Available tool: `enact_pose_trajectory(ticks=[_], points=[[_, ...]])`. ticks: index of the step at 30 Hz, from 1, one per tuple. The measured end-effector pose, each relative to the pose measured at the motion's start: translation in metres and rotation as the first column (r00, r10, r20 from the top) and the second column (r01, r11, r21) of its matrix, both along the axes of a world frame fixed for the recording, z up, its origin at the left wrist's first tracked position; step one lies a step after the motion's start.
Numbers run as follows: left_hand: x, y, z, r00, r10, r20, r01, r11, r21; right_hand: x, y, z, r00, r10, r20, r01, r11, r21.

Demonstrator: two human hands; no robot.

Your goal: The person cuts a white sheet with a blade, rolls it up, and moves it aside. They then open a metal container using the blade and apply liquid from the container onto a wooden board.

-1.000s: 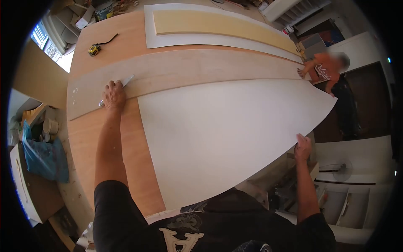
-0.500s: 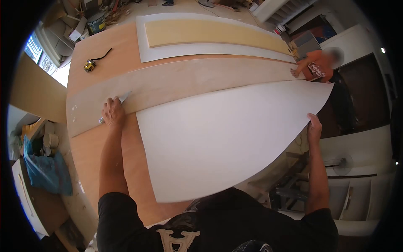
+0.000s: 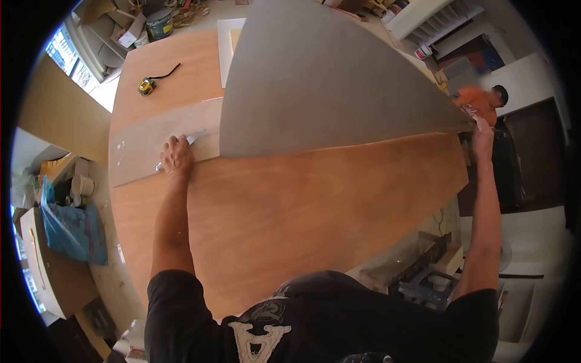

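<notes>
My left hand is closed around a knife, whose shiny blade points away to the right and whose metal end shows behind the palm. It rests on a pale brown strip lying on the large plywood sheet. With my right hand I grip the far right corner of a laminate sheet. That sheet stands raised, its grey underside facing me and its lower edge along the strip. It hides most of the strip and the yellowish board behind.
A yellow and black tape measure lies on the plywood at the far left. Past the right end stands a co-worker in an orange shirt. On the left are a blue plastic bag and buckets, and below right a dark metal stand.
My right hand has swung the sheet's near side up and away, turning its white face from me to its grey underside. Plywood beneath is uncovered. My left hand stays on the strip with the knife.
</notes>
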State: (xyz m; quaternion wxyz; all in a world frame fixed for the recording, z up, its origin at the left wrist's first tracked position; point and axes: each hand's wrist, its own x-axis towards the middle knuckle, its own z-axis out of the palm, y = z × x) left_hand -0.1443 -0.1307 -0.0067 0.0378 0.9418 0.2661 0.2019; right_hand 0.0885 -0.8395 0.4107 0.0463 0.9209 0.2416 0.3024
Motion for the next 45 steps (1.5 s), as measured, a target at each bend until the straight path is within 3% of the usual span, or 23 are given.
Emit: enact_pose_trajectory(ticks=[3,6,8,9,11,13,16,18,24,27,30,31,32,33,34,35,37,39,41,44,45], points=[[0.001,-0.005,0.008,0.998,0.025,-0.062,-0.027,0.999,-0.023,0.027,0.004,0.012,0.986,-0.075,-0.152,0.089,0.992,0.091],[0.001,-0.01,0.016,0.997,0.039,-0.063,-0.041,0.999,-0.033,0.025,-0.002,0.011,0.989,-0.009,-0.147,0.02,0.997,0.074],[0.002,-0.009,0.016,0.998,0.033,-0.047,-0.035,0.999,-0.039,0.012,-0.019,0.004,1.0,0.01,-0.015,-0.011,0.999,-0.047],[0.001,-0.009,0.016,0.999,0.027,-0.038,-0.028,0.999,-0.04,0.0,-0.031,-0.003,0.998,0.022,0.052,-0.017,0.994,-0.108],[0.001,-0.006,0.011,0.999,0.027,-0.04,-0.029,0.999,-0.041,-0.034,-0.058,-0.017,0.999,0.042,-0.022,-0.042,0.999,0.034],[0.002,-0.006,0.008,0.998,0.025,-0.055,-0.028,0.999,-0.039,-0.091,-0.062,-0.024,0.999,-0.043,0.007,0.043,0.999,-0.022],[0.001,-0.011,0.014,0.992,0.034,-0.124,-0.039,0.999,-0.037,-0.157,-0.091,-0.047,1.0,0.016,0.012,-0.015,0.999,-0.037],[0.001,-0.014,0.022,0.977,0.046,-0.206,-0.055,0.998,-0.039,-0.2,-0.112,-0.073,0.997,-0.083,-0.003,0.083,0.996,-0.031],[-0.004,-0.008,0.016,0.988,-0.03,-0.149,0.027,0.999,-0.022,-0.308,-0.152,-0.177,0.952,-0.307,-0.007,0.305,0.949,-0.076],[-0.009,-0.005,0.022,0.978,-0.084,-0.193,0.063,0.991,-0.115,-0.345,-0.153,-0.214,0.883,-0.463,-0.074,0.458,0.886,-0.073],[-0.034,-0.018,0.009,0.997,-0.044,-0.058,0.029,0.972,-0.233,-0.362,-0.16,-0.249,0.808,-0.582,-0.087,0.58,0.813,-0.048],[-0.046,-0.015,-0.015,0.993,-0.086,0.082,0.105,0.96,-0.261,-0.365,-0.165,-0.262,0.784,-0.612,-0.1,0.614,0.789,-0.02],[-0.048,-0.016,-0.044,0.998,0.043,0.036,-0.013,0.804,-0.595,-0.366,-0.17,-0.272,0.76,-0.639,-0.115,0.644,0.765,0.004],[-0.053,-0.017,-0.06,0.987,0.15,-0.053,-0.125,0.526,-0.841,-0.369,-0.175,-0.284,0.747,-0.651,-0.133,0.659,0.752,0.021],[-0.08,-0.074,0.012,0.971,0.238,-0.015,-0.042,0.109,-0.993,-0.37,-0.181,-0.295,0.736,-0.66,-0.151,0.671,0.74,0.039],[-0.096,-0.099,0.015,0.981,0.169,0.09,0.104,-0.076,-0.992,-0.37,-0.184,-0.302,0.728,-0.665,-0.168,0.68,0.731,0.059],[-0.114,-0.158,0.05,0.99,0.14,-0.013,0.041,-0.378,-0.925,-0.368,-0.184,-0.315,0.681,-0.697,-0.224,0.728,0.676,0.112],[-0.122,-0.206,0.081,0.995,0.019,-0.097,-0.076,-0.476,-0.876,-0.365,-0.187,-0.328,0.648,-0.713,-0.267,0.76,0.625,0.176],[-0.119,-0.243,0.11,0.987,-0.03,-0.156,-0.153,-0.44,-0.885,-0.36,-0.192,-0.347,0.62,-0.728,-0.293,0.784,0.561,0.264],[-0.112,-0.275,0.134,0.991,-0.062,-0.12,-0.135,-0.42,-0.898,-0.357,-0.203,-0.361,0.423,-0.772,-0.474,0.903,0.402,0.151],[-0.11,-0.284,0.139,0.993,-0.067,-0.097,-0.116,-0.422,-0.899,-0.358,-0.207,-0.369,0.371,-0.762,-0.53,0.929,0.303,0.214]])
